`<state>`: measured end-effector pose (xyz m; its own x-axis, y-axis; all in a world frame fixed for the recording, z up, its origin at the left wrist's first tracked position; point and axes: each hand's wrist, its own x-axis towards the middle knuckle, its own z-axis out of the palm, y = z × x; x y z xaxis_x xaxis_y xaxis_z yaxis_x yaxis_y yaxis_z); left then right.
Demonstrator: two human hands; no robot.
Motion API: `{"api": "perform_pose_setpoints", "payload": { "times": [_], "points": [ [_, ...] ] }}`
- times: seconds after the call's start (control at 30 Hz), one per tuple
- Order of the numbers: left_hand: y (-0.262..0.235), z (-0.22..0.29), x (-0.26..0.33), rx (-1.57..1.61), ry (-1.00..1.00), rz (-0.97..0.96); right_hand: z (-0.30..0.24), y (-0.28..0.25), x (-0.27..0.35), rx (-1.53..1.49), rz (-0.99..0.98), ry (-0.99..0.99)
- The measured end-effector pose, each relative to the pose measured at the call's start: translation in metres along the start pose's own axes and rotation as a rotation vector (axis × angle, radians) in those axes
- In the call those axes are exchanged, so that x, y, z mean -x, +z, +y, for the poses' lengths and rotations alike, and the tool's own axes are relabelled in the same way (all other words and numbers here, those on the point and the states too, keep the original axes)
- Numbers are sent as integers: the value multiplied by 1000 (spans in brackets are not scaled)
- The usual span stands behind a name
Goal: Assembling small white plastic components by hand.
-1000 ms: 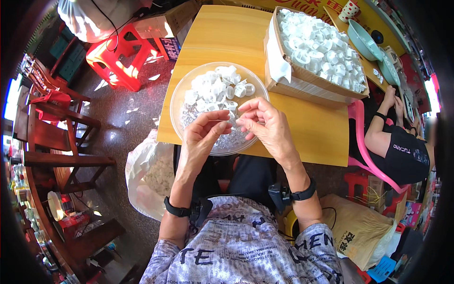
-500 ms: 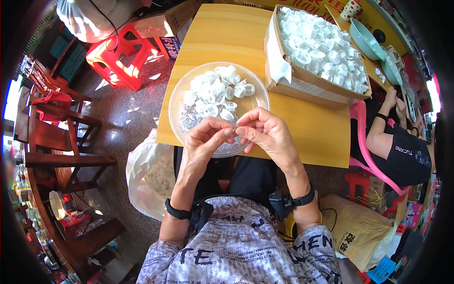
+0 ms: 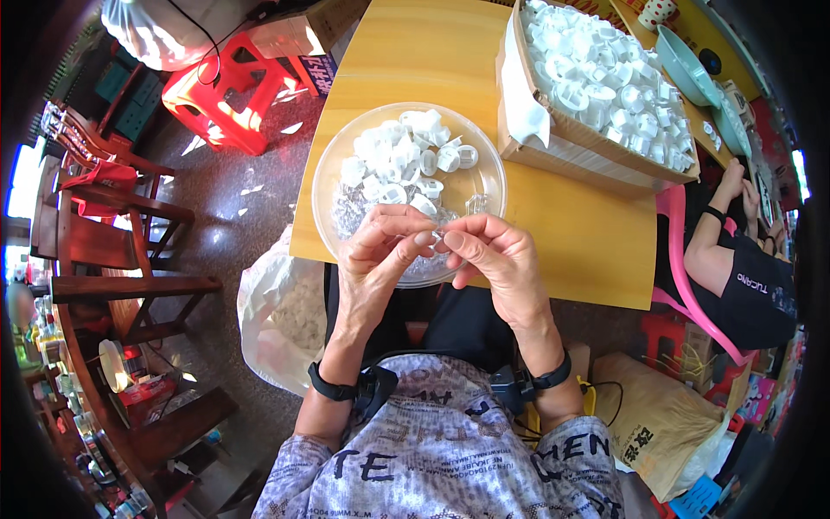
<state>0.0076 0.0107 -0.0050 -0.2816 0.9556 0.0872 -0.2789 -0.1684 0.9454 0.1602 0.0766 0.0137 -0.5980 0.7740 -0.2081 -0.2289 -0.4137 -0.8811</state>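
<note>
Over the near rim of a round clear plastic tub, my left hand and my right hand meet with thumbs and forefingers pinched together. Between the fingertips is a small clear plastic piece, mostly covered, its exact shape too small to tell. White plastic caps are heaped in the far part of the tub. Tiny clear plastic bits lie at its left and near side, partly hidden under my hands.
A cardboard box full of similar white caps stands on the yellow wooden table. A white plastic bag rests on the floor beside the table, left of my legs. At right, another person sits by a pink chair.
My hands stay together over the tub, fingers shifting slightly; more of the small clear piece shows between them. The whole view has shifted a little, moving the table and box rightward.
</note>
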Motion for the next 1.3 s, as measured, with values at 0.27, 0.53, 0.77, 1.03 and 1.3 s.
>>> {"api": "perform_pose_setpoints", "payload": {
  "times": [0.27,0.53,0.77,1.03,1.3],
  "points": [
    [-13,18,-12,-551,56,26,-1,-5,2,79,111,-175],
    [-3,4,-38,-1192,264,-64,0,-12,1,127,166,-208],
    [-9,7,-34,-1150,396,-1,-2,-10,8,135,173,-193],
    [-5,15,0,352,-172,158,5,23,7,212,110,-323],
    [-5,5,11,457,-125,112,10,37,6,463,153,-529]
  ]
}}
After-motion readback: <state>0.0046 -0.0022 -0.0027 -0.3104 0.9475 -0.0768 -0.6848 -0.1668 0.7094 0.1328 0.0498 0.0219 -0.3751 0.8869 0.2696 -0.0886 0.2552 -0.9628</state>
